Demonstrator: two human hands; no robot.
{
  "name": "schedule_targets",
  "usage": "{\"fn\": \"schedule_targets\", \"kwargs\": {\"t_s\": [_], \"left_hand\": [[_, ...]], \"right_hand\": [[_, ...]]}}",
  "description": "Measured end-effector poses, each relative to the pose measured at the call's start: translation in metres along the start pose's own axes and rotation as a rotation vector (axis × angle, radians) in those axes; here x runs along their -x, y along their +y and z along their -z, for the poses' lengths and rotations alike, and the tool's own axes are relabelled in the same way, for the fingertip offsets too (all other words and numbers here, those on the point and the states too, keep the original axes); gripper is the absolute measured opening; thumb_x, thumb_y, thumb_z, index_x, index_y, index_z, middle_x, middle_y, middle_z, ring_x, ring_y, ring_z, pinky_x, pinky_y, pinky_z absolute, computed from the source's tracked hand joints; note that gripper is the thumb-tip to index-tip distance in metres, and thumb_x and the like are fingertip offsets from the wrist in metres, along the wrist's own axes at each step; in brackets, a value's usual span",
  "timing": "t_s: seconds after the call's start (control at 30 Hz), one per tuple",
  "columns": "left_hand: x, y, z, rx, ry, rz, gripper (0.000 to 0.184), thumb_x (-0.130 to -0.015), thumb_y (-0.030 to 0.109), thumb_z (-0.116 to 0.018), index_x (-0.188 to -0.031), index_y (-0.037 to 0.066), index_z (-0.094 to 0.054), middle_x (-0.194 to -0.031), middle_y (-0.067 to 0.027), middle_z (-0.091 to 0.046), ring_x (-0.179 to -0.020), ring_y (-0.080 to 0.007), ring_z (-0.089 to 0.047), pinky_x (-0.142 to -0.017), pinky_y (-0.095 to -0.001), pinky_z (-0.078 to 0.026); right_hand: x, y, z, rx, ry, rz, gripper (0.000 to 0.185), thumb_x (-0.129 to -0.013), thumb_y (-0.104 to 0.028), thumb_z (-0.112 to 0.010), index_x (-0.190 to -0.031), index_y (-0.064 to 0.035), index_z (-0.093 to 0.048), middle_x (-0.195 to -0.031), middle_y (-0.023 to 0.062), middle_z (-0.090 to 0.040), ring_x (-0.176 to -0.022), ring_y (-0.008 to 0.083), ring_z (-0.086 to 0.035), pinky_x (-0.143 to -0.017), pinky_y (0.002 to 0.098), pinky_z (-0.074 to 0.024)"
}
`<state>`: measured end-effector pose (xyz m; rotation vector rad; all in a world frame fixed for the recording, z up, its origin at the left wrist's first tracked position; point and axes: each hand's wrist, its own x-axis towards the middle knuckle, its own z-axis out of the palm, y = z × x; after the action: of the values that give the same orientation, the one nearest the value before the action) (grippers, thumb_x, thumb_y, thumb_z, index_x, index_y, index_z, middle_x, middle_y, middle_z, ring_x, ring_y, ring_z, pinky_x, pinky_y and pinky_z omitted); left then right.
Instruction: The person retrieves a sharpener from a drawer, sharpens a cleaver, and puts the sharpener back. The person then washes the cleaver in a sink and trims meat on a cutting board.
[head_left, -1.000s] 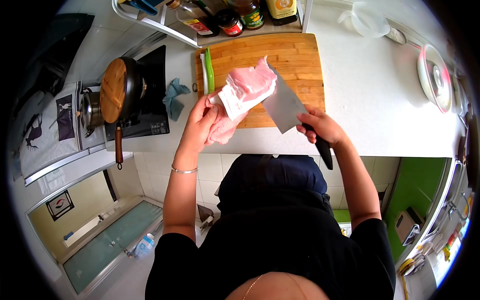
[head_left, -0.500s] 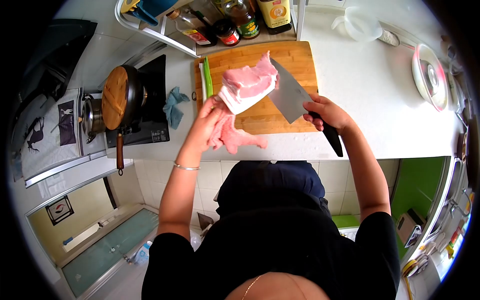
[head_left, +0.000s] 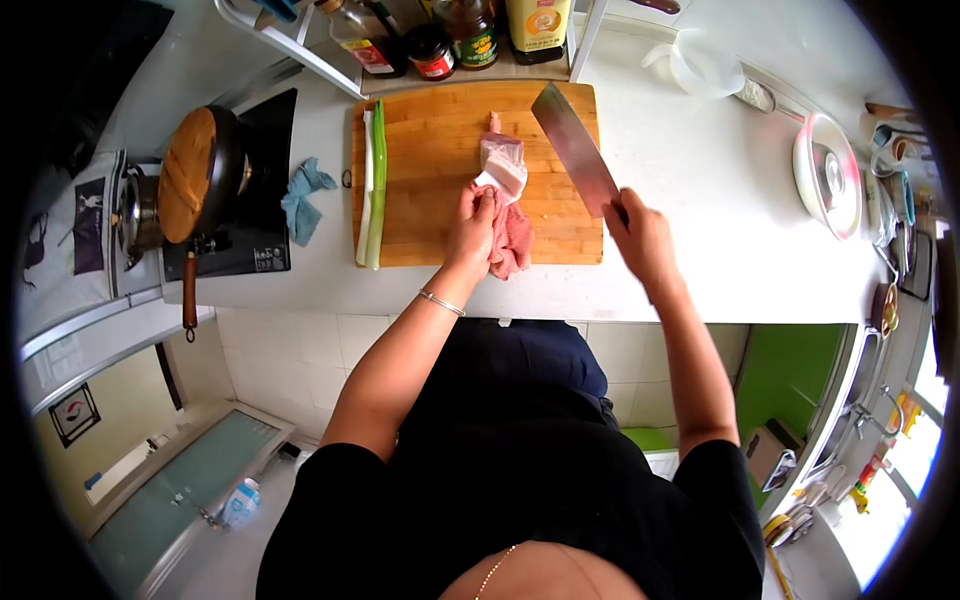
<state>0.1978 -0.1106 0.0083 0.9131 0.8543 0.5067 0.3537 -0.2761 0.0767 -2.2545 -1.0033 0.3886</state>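
Note:
Raw meat [head_left: 511, 240], pink with a white fatty band, hangs down to or lies on the wooden cutting board [head_left: 430, 130]; I cannot tell whether all of it touches the wood. My left hand [head_left: 474, 232] pinches it near the white part, fingers closed. To its right, my right hand [head_left: 641, 238] is wrapped round the dark handle of a cleaver [head_left: 577, 150]. The cleaver's wide blade slants over the board's right side, apart from the meat. A green-and-white scallion stalk [head_left: 377, 190] lies along the board's left edge.
Left of the board are a blue cloth [head_left: 303, 200] and a pan with a wooden lid [head_left: 187, 172] on the stove. Bottles and jars [head_left: 432, 52] line a rack behind it. At the right stand a clear jug [head_left: 707, 65] and a pink-rimmed bowl [head_left: 828, 180].
My left hand has lowered the meat toward the board and turned it. The cleaver has swung away from the meat, its blade now more edge-on. The whole view has shifted slightly.

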Motion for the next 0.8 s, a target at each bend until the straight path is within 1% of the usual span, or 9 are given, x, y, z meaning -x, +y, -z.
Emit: {"fn": "schedule_targets", "kwargs": {"t_s": [0.07, 0.1, 0.17, 0.2, 0.33, 0.43, 0.5, 0.63, 0.8], "left_hand": [[0.005, -0.006, -0.001, -0.062, 0.022, -0.032, 0.02, -0.094, 0.022, -0.051, -0.102, 0.004, -0.048, -0.094, -0.0018, -0.051, -0.085, -0.0094, -0.047, -0.078, -0.0247, -0.042], [0.008, -0.009, -0.001, -0.053, 0.034, -0.027, 0.02, -0.094, 0.022, -0.051, -0.102, 0.004, -0.048, -0.094, -0.0018, -0.051, -0.085, -0.0094, -0.047, -0.078, -0.0247, -0.042], [0.012, -0.008, -0.003, -0.102, 0.063, -0.035, 0.017, -0.094, 0.02, -0.051, -0.096, 0.004, -0.047, -0.09, -0.0016, -0.05, -0.082, -0.0088, -0.045, -0.076, -0.0243, -0.041], [0.011, -0.012, 0.0, -0.115, 0.052, -0.05, 0.015, -0.095, 0.018, -0.05, -0.101, 0.004, -0.05, -0.092, 0.0006, -0.053, -0.082, -0.0068, -0.049, -0.076, -0.0225, -0.043], [0.012, -0.014, 0.003, -0.129, 0.031, -0.083, 0.014, -0.095, 0.018, -0.05, -0.098, 0.004, -0.05, -0.091, 0.0001, -0.052, -0.082, -0.0063, -0.048, -0.076, -0.0223, -0.043], [0.018, -0.004, -0.003, -0.191, 0.042, -0.08, 0.013, -0.095, 0.018, -0.05, -0.096, 0.005, -0.049, -0.09, -0.0004, -0.051, -0.081, -0.0061, -0.047, -0.075, -0.0221, -0.042], [0.022, 0.002, -0.007, -0.213, 0.052, -0.129, 0.019, -0.093, 0.02, -0.052, -0.093, 0.003, -0.046, -0.085, -0.0034, -0.05, -0.077, -0.0097, -0.046, -0.07, -0.0255, -0.042], [0.017, -0.009, -0.002, -0.2, 0.043, -0.134, 0.019, -0.092, 0.02, -0.052, -0.093, 0.002, -0.046, -0.085, -0.0042, -0.051, -0.077, -0.0107, -0.046, -0.07, -0.0264, -0.042], [0.012, -0.017, 0.002, -0.181, 0.01, -0.136, 0.017, -0.091, 0.018, -0.05, -0.092, 0.001, -0.047, -0.082, -0.0044, -0.052, -0.074, -0.012, -0.047, -0.068, -0.0274, -0.042]], "right_hand": [[0.019, -0.014, -0.001, -0.045, 0.047, 0.005, 0.016, -0.085, -0.015, -0.057, -0.08, -0.0024, -0.048, -0.066, 0.0193, -0.059, -0.062, 0.0389, -0.058, -0.053, 0.042, -0.0457], [0.027, -0.019, -0.002, -0.059, 0.062, 0.004, 0.016, -0.085, -0.014, -0.058, -0.08, -0.0023, -0.048, -0.066, 0.0189, -0.059, -0.061, 0.0388, -0.058, -0.053, 0.0412, -0.0458], [0.035, -0.028, -0.002, -0.077, 0.016, 0.041, 0.015, -0.085, -0.013, -0.058, -0.08, -0.0033, -0.048, -0.066, 0.0162, -0.058, -0.059, 0.0363, -0.057, -0.052, 0.0401, -0.0452], [0.036, -0.033, 0.0, -0.02, -0.018, 0.086, 0.014, -0.085, -0.014, -0.057, -0.081, -0.0041, -0.049, -0.066, 0.0149, -0.057, -0.059, 0.0355, -0.057, -0.051, 0.0403, -0.0453], [0.031, -0.046, 0.004, 0.149, -0.135, 0.246, 0.011, -0.087, -0.016, -0.055, -0.084, -0.0065, -0.05, -0.064, 0.0112, -0.056, -0.057, 0.0331, -0.057, -0.05, 0.0414, -0.046], [0.026, -0.048, 0.002, 0.214, -0.168, 0.284, 0.01, -0.087, -0.016, -0.054, -0.085, -0.0071, -0.049, -0.064, 0.0099, -0.056, -0.056, 0.0314, -0.058, -0.049, 0.0409, -0.0467], [0.022, -0.047, 0.0, 0.267, -0.18, 0.303, 0.009, -0.086, -0.015, -0.054, -0.085, -0.0074, -0.05, -0.064, 0.0091, -0.056, -0.055, 0.0301, -0.058, -0.048, 0.0399, -0.0467], [0.018, -0.044, -0.002, 0.391, -0.196, 0.37, 0.008, -0.084, -0.013, -0.056, -0.087, -0.0081, -0.05, -0.065, 0.0071, -0.055, -0.054, 0.0266, -0.059, -0.046, 0.0367, -0.0476], [0.017, -0.047, -0.001, 0.428, -0.224, 0.403, 0.011, -0.083, -0.011, -0.056, -0.092, -0.0083, -0.051, -0.065, 0.0065, -0.055, -0.056, 0.0254, -0.06, -0.047, 0.0352, -0.0491]]}}
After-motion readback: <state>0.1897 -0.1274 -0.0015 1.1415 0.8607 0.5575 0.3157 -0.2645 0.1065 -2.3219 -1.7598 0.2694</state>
